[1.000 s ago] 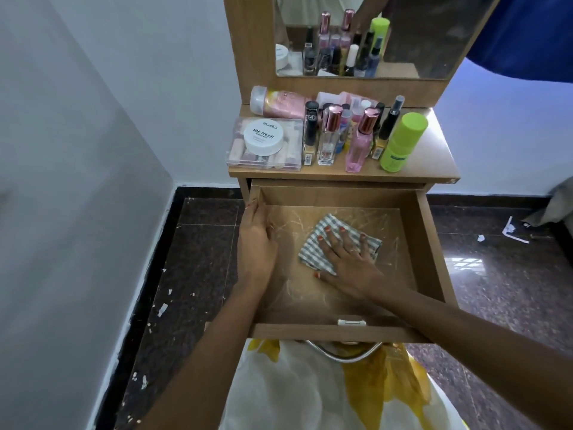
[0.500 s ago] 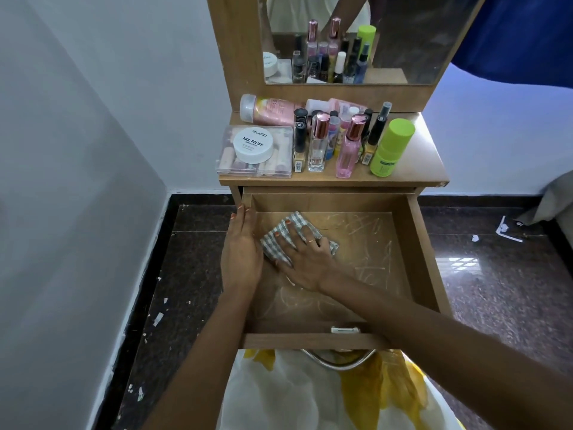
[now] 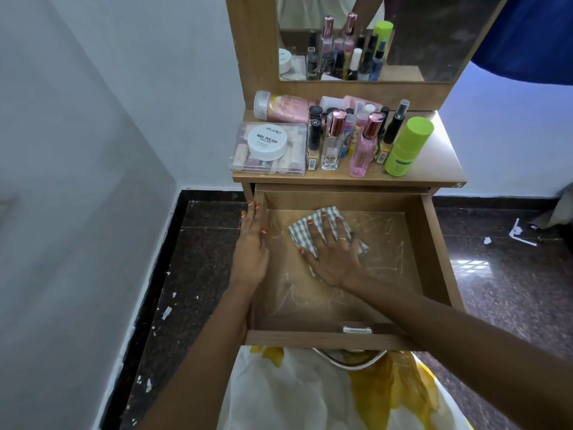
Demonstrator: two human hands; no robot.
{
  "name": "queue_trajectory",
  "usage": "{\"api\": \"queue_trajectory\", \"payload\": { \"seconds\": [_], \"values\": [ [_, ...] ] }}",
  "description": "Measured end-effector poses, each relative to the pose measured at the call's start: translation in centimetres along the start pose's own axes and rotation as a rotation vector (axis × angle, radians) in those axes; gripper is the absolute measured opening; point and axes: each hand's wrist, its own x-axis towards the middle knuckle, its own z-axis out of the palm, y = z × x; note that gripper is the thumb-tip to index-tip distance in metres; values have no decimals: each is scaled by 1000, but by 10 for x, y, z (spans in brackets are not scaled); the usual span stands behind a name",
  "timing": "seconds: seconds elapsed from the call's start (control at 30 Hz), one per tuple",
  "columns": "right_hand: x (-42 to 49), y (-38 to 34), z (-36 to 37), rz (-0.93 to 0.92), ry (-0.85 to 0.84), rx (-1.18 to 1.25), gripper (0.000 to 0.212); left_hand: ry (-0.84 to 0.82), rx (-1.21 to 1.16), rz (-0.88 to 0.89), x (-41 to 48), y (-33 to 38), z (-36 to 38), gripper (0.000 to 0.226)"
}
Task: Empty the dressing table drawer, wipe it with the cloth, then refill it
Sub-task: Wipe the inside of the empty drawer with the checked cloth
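Both flat-fingered: right hand presses cloth in scuffed drawer, left hand seemingly on rim.

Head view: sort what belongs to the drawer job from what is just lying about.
Job: drawer, checked cloth, right hand, left hand, cosmetics on the tabletop.
Lying about: paper scraps, blue fabric, mirror.
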Motion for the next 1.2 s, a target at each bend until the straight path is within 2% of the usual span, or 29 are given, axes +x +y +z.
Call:
{"api": "queue_trajectory", "payload": {
  "seconds": [0.23,0.43,0.53,0.63,0.73,0.83,0.9,0.97,1.2],
  "values": [
    [20,-52,2,-51,59,9,60,3,-45,-19,0,2,-1,48],
    [27,-57,1,-58,179,6,53,3,-22,-3,1,2,0,49],
    [24,-54,2,-79,162,-24,52,7,-23,-2,0,3,-1,51],
    [13,-46,7,-163,203,-55,49,2,-35,-4,1,4,-1,51],
    [3,-37,18,-280,234,-166,36,11,-36,-4,1,3,0,51],
    [2,-30,12,-380,254,-204,42,17,-20,-4,1,2,0,53],
    [11,-26,8,-469,221,-129,37,8,-4,2,0,2,0,54],
    [19,-26,4,-535,191,-71,39,1,4,14,0,2,-1,55],
    [43,-23,-12,-491,122,-76,49,-9,41,33,0,2,-2,54]
  ]
}}
